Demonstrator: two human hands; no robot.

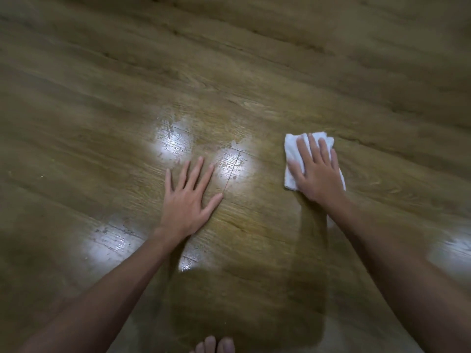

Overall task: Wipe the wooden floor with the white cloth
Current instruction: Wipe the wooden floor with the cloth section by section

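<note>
- Nearest my lens: bare toes [215, 345] at the bottom edge, on the wooden floor [254, 59]. From here I judge the biggest risk is a slip: glossy patches [173, 145] that look wet shine around the bracing hand, and the person's weight leans forward over both arms.
- Left hand [187, 200] lies flat on the boards, fingers spread wide, holding nothing. It sits just beside the shiny patches; if the palm slides on that film, the whole posture could drop.
- Right hand [317, 171] presses flat on the white cloth [293, 149], fingers extended and slightly apart, pinning it to the floor instead of gripping it. The cloth lies folded under that palm, right of centre, well apart from the left hand.
- Lesser risk: with no real grip, the cloth could bunch or slip out from under the palm on a fast stroke, leaving the bare hand smearing the floor.
- Smallest: the glossy patches lie left of the cloth; strokes that stay on the right would miss them. Outer edges of the view are blurred, so I cannot tell what lies there.
</note>
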